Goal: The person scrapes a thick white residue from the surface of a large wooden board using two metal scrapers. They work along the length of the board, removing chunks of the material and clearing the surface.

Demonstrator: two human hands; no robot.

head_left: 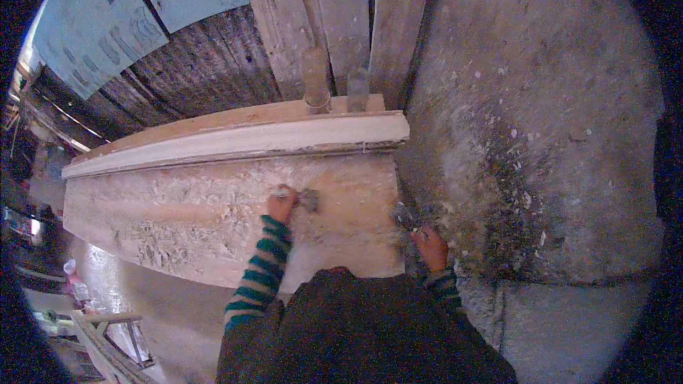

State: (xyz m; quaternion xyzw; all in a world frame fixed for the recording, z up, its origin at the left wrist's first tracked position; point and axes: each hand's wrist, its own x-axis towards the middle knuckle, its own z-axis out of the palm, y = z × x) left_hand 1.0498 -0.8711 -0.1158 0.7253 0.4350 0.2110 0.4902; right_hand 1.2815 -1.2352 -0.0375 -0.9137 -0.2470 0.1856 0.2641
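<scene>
Pinches a flat grey scraper [309, 200] in the grip of the left hand [282, 203], left of centre, low at the bench [356, 242]; cannot tell if touching. Holds a blurred dark tool [404, 215] in the closed grip of the right hand [431, 247], right of centre. Has pale scrapings [171, 235] strewn across the left of the frame.

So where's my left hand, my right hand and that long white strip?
Left hand [282, 205]: head view, on the middle of the hand.
Right hand [432, 247]: head view, on the middle of the hand.
Long white strip [242, 137]: head view, partway along its pale face.
</scene>
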